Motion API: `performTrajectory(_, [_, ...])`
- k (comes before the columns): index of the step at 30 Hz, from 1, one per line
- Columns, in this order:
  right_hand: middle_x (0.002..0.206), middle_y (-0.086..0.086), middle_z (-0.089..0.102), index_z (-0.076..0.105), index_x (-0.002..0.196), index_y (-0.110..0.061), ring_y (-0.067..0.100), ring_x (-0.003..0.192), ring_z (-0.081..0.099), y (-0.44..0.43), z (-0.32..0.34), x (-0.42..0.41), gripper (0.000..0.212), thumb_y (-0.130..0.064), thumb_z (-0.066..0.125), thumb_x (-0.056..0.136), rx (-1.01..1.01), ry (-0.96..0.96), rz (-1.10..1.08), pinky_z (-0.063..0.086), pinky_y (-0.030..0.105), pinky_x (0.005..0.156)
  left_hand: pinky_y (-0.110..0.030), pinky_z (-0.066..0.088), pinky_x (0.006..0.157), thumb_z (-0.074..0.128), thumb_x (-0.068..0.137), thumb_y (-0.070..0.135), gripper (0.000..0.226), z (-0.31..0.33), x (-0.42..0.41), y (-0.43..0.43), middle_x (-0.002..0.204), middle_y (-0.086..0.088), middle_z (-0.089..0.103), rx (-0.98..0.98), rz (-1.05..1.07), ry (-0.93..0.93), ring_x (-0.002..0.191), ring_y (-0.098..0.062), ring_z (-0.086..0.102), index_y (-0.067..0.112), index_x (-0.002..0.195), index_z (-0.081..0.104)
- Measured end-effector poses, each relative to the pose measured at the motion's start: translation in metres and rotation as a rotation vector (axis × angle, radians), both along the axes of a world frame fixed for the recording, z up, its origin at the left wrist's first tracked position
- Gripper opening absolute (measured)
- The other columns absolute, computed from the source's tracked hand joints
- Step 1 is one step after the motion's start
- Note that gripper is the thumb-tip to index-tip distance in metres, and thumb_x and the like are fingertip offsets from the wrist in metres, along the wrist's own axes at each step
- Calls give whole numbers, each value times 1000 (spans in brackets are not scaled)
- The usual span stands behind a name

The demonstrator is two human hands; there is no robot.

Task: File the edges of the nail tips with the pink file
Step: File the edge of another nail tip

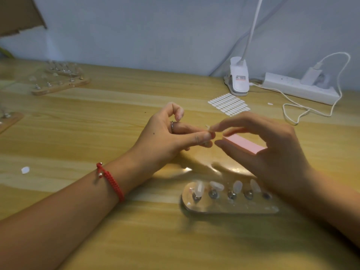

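Left forearm with a red bracelet [111, 180] crosses the lower left. Right of centre, the pink file [243, 143] is gripped between thumb and fingers of the right hand [272, 152]. Just left, the left hand [167, 139] pinches a nail tip [208, 127]. Below, a clear holder [233, 208] carries four spare tips [238, 186].

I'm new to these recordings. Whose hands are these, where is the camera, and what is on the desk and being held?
No machine here: one person works with bare hands, filmed by one camera worn on the head, looking down. The left hand, with a red bracelet, pinches a small, blurred nail tip in its fingers. The right hand holds the pink file beside it. On the wooden table, nearer the person, lies a clear holder with four nail tips on studs and one stud apparently bare. Farther back: a sheet of white stickers, a lamp clamp and a power strip.
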State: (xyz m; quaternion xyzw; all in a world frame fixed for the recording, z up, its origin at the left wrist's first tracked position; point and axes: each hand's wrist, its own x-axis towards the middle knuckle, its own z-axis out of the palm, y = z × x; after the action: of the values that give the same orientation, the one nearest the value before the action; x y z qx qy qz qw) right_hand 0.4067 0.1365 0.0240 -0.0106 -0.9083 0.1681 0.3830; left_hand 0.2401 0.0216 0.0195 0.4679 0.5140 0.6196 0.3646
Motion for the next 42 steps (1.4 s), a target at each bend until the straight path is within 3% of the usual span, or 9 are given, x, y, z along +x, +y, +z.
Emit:
performTrajectory(6, [106,6,67,63,109,-5,22,98,64,0,-2,-7,37,-21,80,80,76,-25,1,52,37,84,-21,54,59,75,66,15,51,4,3,-1,78,-10,75,-34,0,-73,78,-25,73,16,88,30])
performTrajectory(11, [99,5,71,55,115,-12,17,95,69,-5,0,-4,50,-13,85,75,48,61,9,55,34,84,-35,53,80,76,64,15,51,3,8,-1,85,-17,74,-63,11,-82,95,-45,65,18,89,32])
performTrajectory(14, [100,1,72,51,119,-15,9,100,69,-8,-1,-3,58,-12,86,73,-42,64,3,54,23,87,-37,48,84,76,64,13,51,3,9,0,80,-13,74,-52,12,-111,101,-50,61,18,89,32])
performTrajectory(21, [100,1,71,51,114,-19,9,97,69,-9,-1,-2,55,-13,86,73,-85,53,-1,55,27,85,-37,46,82,79,56,22,57,2,9,1,81,-16,73,-81,4,-78,87,-31,61,18,88,32])
performTrajectory(26, [100,3,69,59,111,-17,11,95,67,-8,1,-1,44,-15,84,75,-72,13,-1,56,31,79,-31,47,76,80,56,25,57,-1,7,2,72,-5,72,-89,-20,-59,81,-25,61,18,87,33])
performTrajectory(33, [97,3,68,64,102,-6,19,91,65,-7,2,-3,27,-10,78,79,-38,14,-22,54,39,78,-24,54,72,77,64,11,48,-2,6,2,87,-14,75,-57,-88,-90,90,-26,71,18,86,35])
performTrajectory(37, [107,2,66,59,112,-14,21,101,64,-7,6,-3,37,-9,78,81,-29,-43,-5,52,41,85,-26,55,74,76,64,9,47,-2,8,3,90,-15,74,-57,-90,-75,92,-27,71,17,85,34])
performTrajectory(40, [128,-4,61,48,129,-23,13,124,56,0,17,2,64,-12,82,76,-248,-169,52,44,37,106,-24,57,72,74,64,5,49,0,6,3,90,-16,74,-47,-105,-141,87,-20,72,17,86,32])
performTrajectory(42, [124,-6,66,46,136,-23,10,125,56,3,24,6,66,-14,80,80,-463,-239,100,40,29,109,-23,56,71,73,63,2,50,1,5,2,90,-16,74,-46,-103,-180,84,-18,72,16,87,31])
